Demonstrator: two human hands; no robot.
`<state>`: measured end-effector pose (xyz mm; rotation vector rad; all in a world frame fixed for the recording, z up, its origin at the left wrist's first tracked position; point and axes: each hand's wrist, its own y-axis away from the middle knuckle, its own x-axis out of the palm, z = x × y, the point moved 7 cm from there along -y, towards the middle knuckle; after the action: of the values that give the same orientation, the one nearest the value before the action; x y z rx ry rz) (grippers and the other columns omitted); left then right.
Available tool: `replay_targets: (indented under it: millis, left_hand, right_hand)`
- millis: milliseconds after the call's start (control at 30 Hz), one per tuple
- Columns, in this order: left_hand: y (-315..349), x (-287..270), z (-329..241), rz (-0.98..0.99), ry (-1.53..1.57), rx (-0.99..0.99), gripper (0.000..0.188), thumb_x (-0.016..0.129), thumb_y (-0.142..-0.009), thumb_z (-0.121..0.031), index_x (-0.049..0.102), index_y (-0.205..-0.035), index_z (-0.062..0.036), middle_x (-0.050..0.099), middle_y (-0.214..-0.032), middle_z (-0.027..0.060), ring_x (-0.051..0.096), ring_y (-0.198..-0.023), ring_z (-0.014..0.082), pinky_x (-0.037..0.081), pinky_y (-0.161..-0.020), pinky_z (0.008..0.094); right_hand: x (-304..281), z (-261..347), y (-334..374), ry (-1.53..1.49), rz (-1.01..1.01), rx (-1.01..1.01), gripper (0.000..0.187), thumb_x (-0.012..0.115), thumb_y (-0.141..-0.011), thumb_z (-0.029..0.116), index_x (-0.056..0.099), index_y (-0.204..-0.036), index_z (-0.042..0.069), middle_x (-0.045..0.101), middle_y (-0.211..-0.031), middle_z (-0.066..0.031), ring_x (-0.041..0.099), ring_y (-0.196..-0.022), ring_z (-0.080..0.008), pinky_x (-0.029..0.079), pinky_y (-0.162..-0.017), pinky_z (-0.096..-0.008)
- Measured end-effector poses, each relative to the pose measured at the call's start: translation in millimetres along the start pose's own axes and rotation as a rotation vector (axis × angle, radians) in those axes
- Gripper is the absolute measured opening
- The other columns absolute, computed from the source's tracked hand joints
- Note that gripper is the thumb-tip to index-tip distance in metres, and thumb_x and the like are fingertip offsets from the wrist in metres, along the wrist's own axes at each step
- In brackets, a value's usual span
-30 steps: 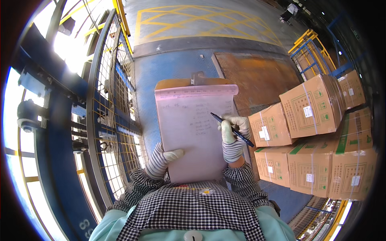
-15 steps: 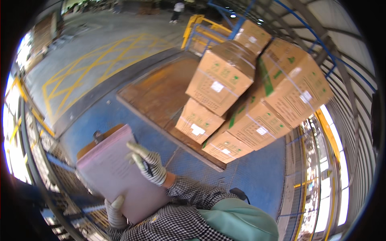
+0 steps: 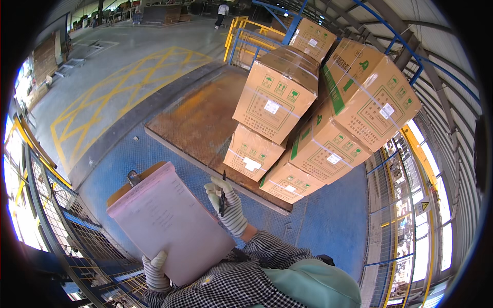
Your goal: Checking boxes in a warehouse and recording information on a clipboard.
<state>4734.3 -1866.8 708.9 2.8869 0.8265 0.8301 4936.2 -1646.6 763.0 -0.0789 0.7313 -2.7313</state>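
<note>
My left hand (image 3: 156,270), in a striped knit glove, grips the lower left edge of a clipboard (image 3: 116,197) and its papers. The top sheet (image 3: 172,226) carries faint writing and is tilted up toward me; a metal clip (image 3: 134,177) shows at the board's top. Right of the board and apart from the paper, my right hand (image 3: 227,206), gloved alike, holds a black pen (image 3: 222,197) roughly upright, its fingers curled round it. Beyond the hands, several strapped cartons (image 3: 277,97) with green markings and white labels are stacked.
The cartons stand on a rusty brown metal plate (image 3: 190,118) over a blue chequered floor (image 3: 110,167). Wire-mesh railings (image 3: 56,210) run on the left, more fencing (image 3: 390,220) on the right. A yellow and blue barrier (image 3: 251,41) stands behind; a person (image 3: 222,15) walks far off.
My right hand with the pen has moved right, off the paper to beside the clipboard. The clipboard has shifted slightly right and down in view.
</note>
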Motion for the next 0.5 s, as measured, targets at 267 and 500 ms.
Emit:
replay_targets:
  millis: [267, 500]
  left_hand:
    - [18, 28, -28, 0.034, -0.064, 0.014, 0.054, 0.077, -0.078, -0.022, 0.06, -0.123, 0.0013, 0.068, -0.108, 0.0126, 0.067, -0.091, 0.0254, 0.057, -0.082, 0.0377]
    - [31, 50, -39, 0.052, -0.144, -0.153, 0.066, 0.079, -0.078, -0.027, 0.056, -0.133, 0.0018, 0.063, -0.123, 0.0136, 0.061, -0.11, 0.0266, 0.052, -0.096, 0.0421]
  right_hand:
    - [15, -36, 57, -0.196, 0.216, 0.483, 0.032, 0.057, -0.102, 0.01, 0.056, -0.134, 0.006, 0.059, -0.122, -0.006, 0.059, -0.107, -0.0127, 0.048, -0.094, -0.0233]
    - [11, -19, 53, -0.441, 0.22, 0.594, 0.029, 0.058, -0.104, 0.019, 0.06, -0.129, 0.007, 0.062, -0.116, -0.0015, 0.057, -0.107, -0.0102, 0.047, -0.094, -0.0242]
